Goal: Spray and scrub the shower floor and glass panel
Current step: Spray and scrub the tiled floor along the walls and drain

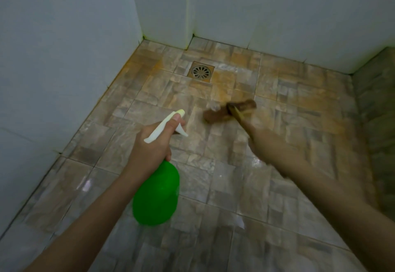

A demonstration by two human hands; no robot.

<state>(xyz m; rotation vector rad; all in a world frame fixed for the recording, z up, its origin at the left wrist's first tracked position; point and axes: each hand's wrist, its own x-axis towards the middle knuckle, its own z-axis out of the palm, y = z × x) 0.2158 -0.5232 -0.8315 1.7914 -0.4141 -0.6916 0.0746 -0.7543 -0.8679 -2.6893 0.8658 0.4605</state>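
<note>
The brown tiled shower floor (pixel 235 197) shone wet; a square drain (pixel 201 71) sat near its far edge, a blurred brush head (pixel 215 115) toward the middle.

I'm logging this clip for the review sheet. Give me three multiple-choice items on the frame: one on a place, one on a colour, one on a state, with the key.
1. Where is the drain?
A. at the near edge, between the arms
B. in the floor near the far wall
C. in a side wall

2. What colour is the bottle body?
A. green
B. blue
C. red

3. What is the right hand doing?
A. hanging empty
B. pressing flat on the wall
C. gripping the brush

Key:
1 B: the drain sits in the tiles just short of the white wall.
2 A: the body below the left hand is green and the trigger head is white.
3 C: the brush handle runs out of the right hand, though it is blurred.
</note>
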